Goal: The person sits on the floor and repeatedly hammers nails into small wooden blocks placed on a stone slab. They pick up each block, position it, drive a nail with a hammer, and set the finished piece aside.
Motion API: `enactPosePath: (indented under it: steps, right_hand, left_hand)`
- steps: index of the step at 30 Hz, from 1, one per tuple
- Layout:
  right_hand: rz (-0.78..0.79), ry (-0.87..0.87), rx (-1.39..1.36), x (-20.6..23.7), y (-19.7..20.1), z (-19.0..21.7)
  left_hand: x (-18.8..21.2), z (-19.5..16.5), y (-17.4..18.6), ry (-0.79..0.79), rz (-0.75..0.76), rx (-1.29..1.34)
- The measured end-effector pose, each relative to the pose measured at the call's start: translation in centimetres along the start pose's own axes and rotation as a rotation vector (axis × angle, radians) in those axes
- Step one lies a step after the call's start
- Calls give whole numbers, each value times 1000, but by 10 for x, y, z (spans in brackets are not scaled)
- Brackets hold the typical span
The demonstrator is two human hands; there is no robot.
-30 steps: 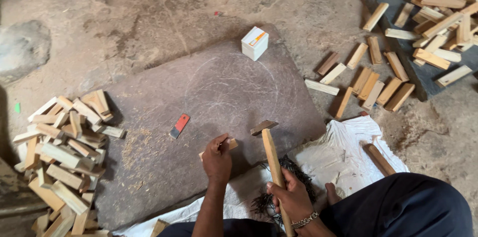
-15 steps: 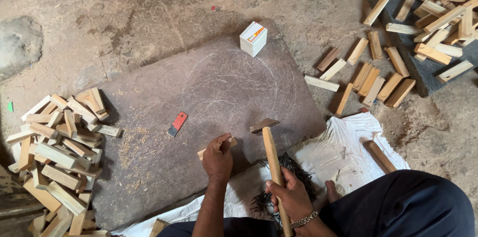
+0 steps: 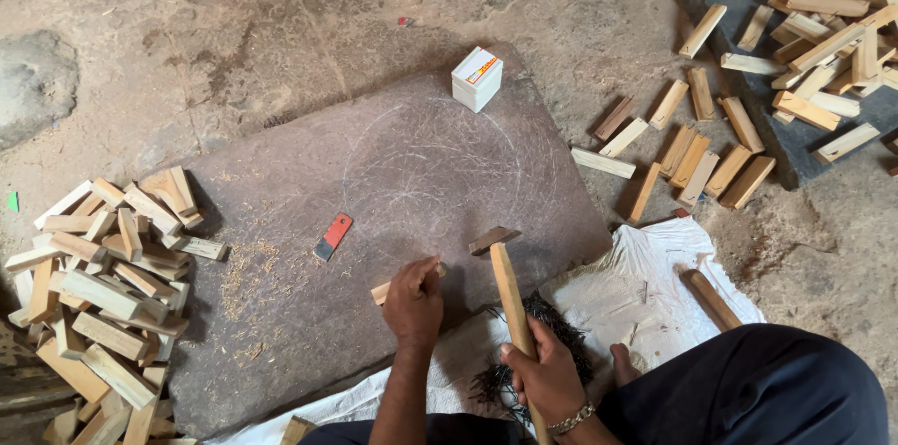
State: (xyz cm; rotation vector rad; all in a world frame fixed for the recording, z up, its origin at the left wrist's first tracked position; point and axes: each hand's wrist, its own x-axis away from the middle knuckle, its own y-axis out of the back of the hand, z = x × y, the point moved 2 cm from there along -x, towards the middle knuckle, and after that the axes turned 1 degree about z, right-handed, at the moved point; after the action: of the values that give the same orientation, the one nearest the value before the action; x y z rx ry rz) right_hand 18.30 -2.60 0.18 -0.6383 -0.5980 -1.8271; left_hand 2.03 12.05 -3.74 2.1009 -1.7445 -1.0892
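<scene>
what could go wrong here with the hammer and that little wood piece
1. The left hand pins the small pale wooden block to the flat dark stone slab, fingers right beside where the wooden-handled hammer in the right hand could land: a stray blow might hit them.
2. The small block could skid or flip on the hard slab when struck.
3. The dark heap of small nails lies close by the right hand; it might prick skin.

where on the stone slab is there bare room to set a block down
Bare: the slab's scratched middle, bordered by white box, red-black tool and hammer. Crowded: left block pile, blocks at right, near left hand.
</scene>
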Motion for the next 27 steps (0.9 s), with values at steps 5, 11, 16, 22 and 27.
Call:
enactPosePath:
  steps: [5, 11, 16, 22, 27]
  right_hand:
    - [-143, 426, 485, 20, -4, 23]
    - [-26, 761, 526, 52, -7, 48]
    - [6, 501, 791, 48, -23, 54]
    - [-98, 706, 674, 59, -23, 61]
    - [-168, 1020, 559, 69, -30, 59]
  left_hand:
    - [-3, 0, 4, 44, 56, -34]
    - [-5, 8, 9, 277, 164, 32]
    - [-9, 11, 14, 302, 182, 40]
    - [-11, 12, 19, 381, 240, 61]
    - [-13, 12, 21, 417, 249, 48]
